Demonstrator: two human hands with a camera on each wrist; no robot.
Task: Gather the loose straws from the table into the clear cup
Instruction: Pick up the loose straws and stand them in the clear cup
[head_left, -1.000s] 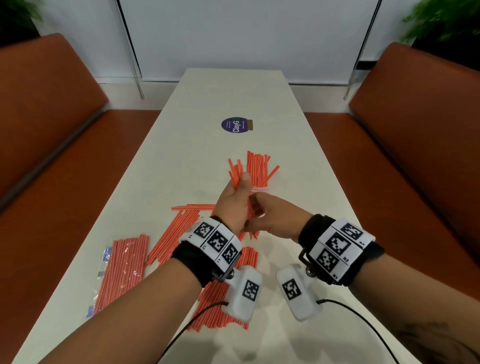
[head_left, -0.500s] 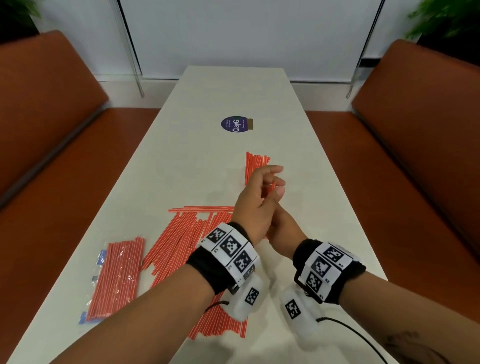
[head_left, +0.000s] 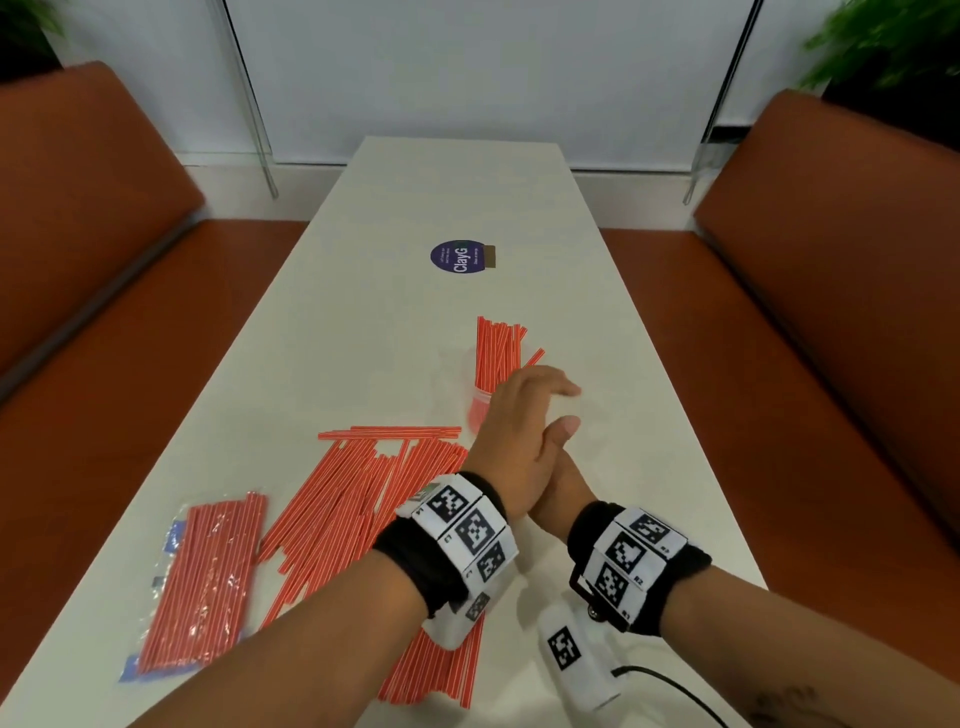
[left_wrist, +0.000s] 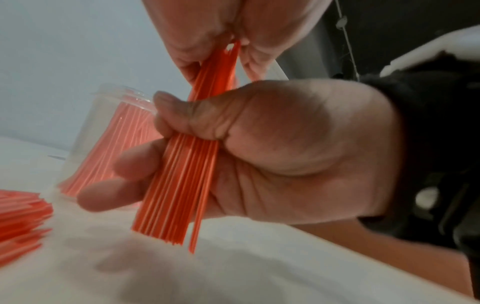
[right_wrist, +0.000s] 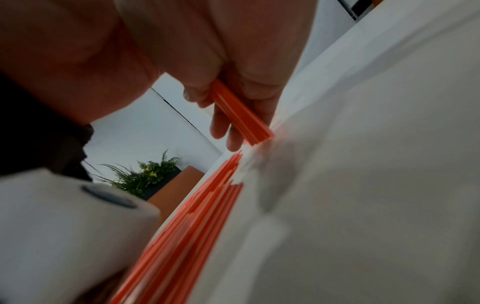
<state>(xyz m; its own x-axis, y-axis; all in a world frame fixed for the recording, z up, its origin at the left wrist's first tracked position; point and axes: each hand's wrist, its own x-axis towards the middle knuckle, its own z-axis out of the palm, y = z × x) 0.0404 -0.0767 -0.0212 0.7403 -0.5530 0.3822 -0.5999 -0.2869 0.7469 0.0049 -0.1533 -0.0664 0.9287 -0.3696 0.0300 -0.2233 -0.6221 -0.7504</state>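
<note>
- Straw bunch, where's it at?
- Mid frame in left wrist view, standing up. Low ends r right by the surface, can't tell if they touch.
- Who's got it?
- Both. The right grip is curled tight round the middle, thumb on front. The left grip sits on the top end, fingers pinching it.
- What else?
- A clear cup w/ more straws stands just behind the hands, mid frame in head view. Some loose straws lie lower left of the hands, & a bag of straws is far lower left.
</note>
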